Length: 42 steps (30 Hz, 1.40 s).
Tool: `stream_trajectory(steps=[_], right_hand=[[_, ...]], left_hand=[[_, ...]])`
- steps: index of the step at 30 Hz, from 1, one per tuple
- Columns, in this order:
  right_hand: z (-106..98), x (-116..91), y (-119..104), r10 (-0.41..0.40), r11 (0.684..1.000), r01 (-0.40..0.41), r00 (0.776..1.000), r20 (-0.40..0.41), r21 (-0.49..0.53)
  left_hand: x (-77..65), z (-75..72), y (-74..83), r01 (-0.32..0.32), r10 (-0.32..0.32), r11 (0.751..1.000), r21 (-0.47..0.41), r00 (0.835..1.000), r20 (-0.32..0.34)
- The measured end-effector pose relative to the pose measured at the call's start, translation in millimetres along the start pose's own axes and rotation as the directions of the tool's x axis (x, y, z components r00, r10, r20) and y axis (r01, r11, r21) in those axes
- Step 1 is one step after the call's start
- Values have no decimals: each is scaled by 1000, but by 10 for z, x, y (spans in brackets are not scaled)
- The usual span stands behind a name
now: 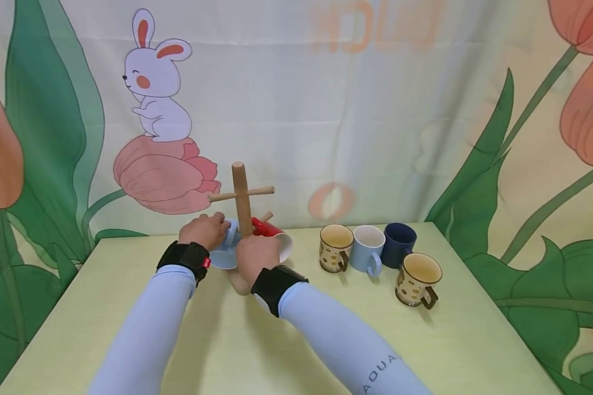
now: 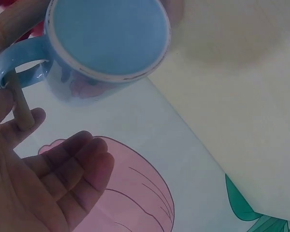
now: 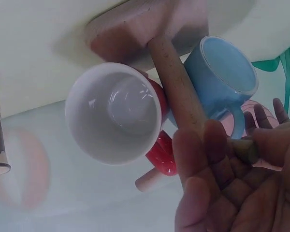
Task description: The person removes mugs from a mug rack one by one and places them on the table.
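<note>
A wooden mug tree (image 1: pixel 244 211) stands on the table, its post rising between both hands. My right hand (image 1: pixel 258 257) grips the post low down, and in the right wrist view its fingers curl around it. On the left, a light blue mug (image 2: pixel 108 38) hangs tilted with a wooden peg (image 2: pixel 22 108) through its handle. My left hand (image 1: pixel 202 231) is at that peg, thumb by the handle and index finger behind the peg's end; its other fingers are loosely bent and hold nothing. A red mug (image 3: pixel 162 154) with a white inside hangs on another peg, mouth outward.
To the right stand a spotted brown-handled mug (image 1: pixel 333 252), a light blue mug (image 1: pixel 365 253), a dark blue mug (image 1: pixel 398 245) and, nearer, a second spotted mug (image 1: pixel 415 285). A printed curtain (image 1: pixel 277 99) hangs behind the table (image 1: pixel 217 351).
</note>
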State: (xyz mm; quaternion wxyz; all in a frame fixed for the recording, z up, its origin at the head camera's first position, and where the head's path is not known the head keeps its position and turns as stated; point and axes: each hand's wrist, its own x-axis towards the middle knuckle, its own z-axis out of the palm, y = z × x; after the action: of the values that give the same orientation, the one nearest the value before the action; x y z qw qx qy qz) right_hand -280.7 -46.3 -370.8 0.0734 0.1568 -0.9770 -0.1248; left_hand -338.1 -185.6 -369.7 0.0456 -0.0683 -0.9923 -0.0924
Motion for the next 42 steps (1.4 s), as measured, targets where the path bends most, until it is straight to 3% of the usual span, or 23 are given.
stream_trajectory(steps=[11, 21, 31, 42], right_hand=[[135, -39, -75, -47, 995, 39, 995, -83, -97], [192, -7, -27, -48, 997, 40, 990, -131, -62], [186, 39, 57, -25, 1000, 26, 997, -73, 4], [229, 73, 142, -14, 997, 26, 988, -157, 78]], left_hand=[[-26, 93, -52, 49, -48, 995, -83, 999, 16], [-90, 127, -92, 42, -43, 996, -77, 999, -13], [-143, 153, -116, 25, -29, 997, -74, 998, -59], [-196, 221, -133, 37, -46, 993, -111, 996, -80]])
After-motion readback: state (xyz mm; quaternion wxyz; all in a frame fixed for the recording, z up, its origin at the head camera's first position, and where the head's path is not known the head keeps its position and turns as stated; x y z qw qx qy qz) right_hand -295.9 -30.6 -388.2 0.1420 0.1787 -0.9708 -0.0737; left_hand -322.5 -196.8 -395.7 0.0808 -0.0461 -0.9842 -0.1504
